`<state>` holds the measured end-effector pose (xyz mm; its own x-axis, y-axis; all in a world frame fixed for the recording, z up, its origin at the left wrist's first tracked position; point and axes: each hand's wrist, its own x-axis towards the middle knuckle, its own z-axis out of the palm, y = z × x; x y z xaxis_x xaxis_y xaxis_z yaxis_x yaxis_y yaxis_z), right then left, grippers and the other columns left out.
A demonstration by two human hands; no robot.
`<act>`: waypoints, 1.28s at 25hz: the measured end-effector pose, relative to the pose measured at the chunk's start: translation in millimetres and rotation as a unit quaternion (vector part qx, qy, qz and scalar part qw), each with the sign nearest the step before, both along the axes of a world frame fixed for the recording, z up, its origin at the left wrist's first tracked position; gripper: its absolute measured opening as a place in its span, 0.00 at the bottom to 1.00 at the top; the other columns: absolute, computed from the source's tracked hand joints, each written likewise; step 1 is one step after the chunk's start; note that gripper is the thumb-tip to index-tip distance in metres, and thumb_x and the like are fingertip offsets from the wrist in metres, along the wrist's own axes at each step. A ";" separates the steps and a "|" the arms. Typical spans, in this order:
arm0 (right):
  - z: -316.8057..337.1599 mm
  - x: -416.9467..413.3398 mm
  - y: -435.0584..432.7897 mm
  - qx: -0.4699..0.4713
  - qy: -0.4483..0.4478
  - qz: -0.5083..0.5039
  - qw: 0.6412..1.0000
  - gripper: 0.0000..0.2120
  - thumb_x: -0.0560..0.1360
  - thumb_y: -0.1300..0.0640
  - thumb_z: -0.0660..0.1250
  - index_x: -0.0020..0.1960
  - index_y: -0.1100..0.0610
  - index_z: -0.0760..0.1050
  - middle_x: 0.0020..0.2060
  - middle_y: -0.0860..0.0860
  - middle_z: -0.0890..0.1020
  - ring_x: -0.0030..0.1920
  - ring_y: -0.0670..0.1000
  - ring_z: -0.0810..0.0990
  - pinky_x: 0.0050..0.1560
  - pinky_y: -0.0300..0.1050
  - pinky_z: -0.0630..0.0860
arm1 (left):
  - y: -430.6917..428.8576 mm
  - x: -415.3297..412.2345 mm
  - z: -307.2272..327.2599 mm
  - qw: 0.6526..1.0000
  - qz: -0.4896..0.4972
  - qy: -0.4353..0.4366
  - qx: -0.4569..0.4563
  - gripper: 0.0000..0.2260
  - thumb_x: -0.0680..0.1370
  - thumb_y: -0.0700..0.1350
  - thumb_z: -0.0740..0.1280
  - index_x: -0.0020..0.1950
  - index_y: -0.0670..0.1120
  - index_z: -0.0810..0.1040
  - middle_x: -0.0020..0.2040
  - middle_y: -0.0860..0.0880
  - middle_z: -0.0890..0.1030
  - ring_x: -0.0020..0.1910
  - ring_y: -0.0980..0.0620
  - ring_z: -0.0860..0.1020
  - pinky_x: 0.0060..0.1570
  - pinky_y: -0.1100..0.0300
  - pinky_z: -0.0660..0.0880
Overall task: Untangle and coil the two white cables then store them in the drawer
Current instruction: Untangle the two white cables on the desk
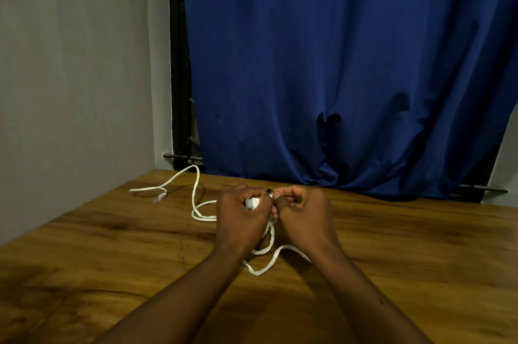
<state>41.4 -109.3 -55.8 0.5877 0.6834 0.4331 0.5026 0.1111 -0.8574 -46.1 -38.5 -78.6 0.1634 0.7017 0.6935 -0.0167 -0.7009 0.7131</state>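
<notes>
My left hand [243,213] and my right hand [301,210] meet fist to fist above the middle of the wooden table [112,259]. The left hand grips a small white plug block [251,202] and cable. A dark connector tip [269,191] shows between the thumbs, pinched by the right hand. White cable loops [265,262] hang below both hands onto the table. More white cable [195,189] trails left and back, ending in a connector [159,198] near the far left corner. The two cables cannot be told apart. No drawer is in view.
A dark blue curtain [336,77] hangs behind the table, its hem resting on the far edge. A grey wall [70,77] runs along the left side. A black frame [179,91] stands in the corner.
</notes>
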 end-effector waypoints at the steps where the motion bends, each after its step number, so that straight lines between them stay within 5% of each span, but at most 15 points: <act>1: -0.2 0.2 0.1 -0.003 0.001 -0.001 1.000 0.05 0.76 0.62 0.68 0.47 0.54 0.82 0.38 0.49 0.85 0.38 0.45 0.84 0.41 0.40 0.82 | -0.2 -0.1 -0.2 1.000 0.000 0.001 0.001 0.10 0.73 0.39 0.69 0.34 0.51 0.83 0.30 0.54 0.81 0.34 0.55 0.79 0.37 0.60 0.75; 10: 1.3 2.0 -1.1 -0.029 -0.022 -0.002 0.999 0.05 0.75 0.61 0.69 0.46 0.54 0.83 0.36 0.48 0.85 0.35 0.43 0.84 0.36 0.35 0.80 | 4.1 1.1 -6.0 0.999 0.008 0.029 0.021 0.10 0.74 0.41 0.69 0.32 0.49 0.82 0.29 0.52 0.78 0.32 0.54 0.75 0.34 0.61 0.72; 16: 5.7 3.6 -4.8 -0.042 -0.013 0.007 0.999 0.05 0.75 0.61 0.70 0.45 0.52 0.82 0.37 0.48 0.85 0.35 0.42 0.84 0.36 0.33 0.79 | 4.3 0.4 -3.8 0.997 0.027 0.026 0.060 0.17 0.73 0.40 0.70 0.30 0.59 0.74 0.29 0.54 0.75 0.31 0.55 0.74 0.34 0.56 0.72; 22: 5.9 4.8 -3.9 -0.041 -0.030 0.001 0.999 0.03 0.75 0.59 0.71 0.46 0.53 0.83 0.38 0.47 0.85 0.37 0.43 0.84 0.38 0.35 0.80 | 9.9 1.2 -8.2 0.994 0.033 0.048 0.092 0.06 0.73 0.49 0.67 0.37 0.53 0.81 0.31 0.55 0.75 0.33 0.55 0.74 0.35 0.53 0.74; 30: 9.2 19.5 -5.2 -0.031 0.186 0.120 0.975 0.07 0.76 0.65 0.68 0.54 0.60 0.80 0.38 0.53 0.85 0.31 0.42 0.81 0.36 0.34 0.79 | 14.8 -6.9 -9.6 0.981 -0.046 0.109 0.154 0.12 0.76 0.55 0.65 0.44 0.50 0.83 0.37 0.53 0.77 0.38 0.54 0.75 0.39 0.55 0.73; 32: 10.9 24.4 -7.0 -0.043 0.204 0.109 0.972 0.06 0.76 0.65 0.67 0.51 0.60 0.82 0.36 0.54 0.84 0.31 0.43 0.80 0.38 0.36 0.80 | 11.5 -9.8 -6.7 0.970 -0.090 0.167 0.151 0.04 0.76 0.57 0.68 0.47 0.60 0.81 0.40 0.56 0.76 0.42 0.55 0.75 0.41 0.62 0.72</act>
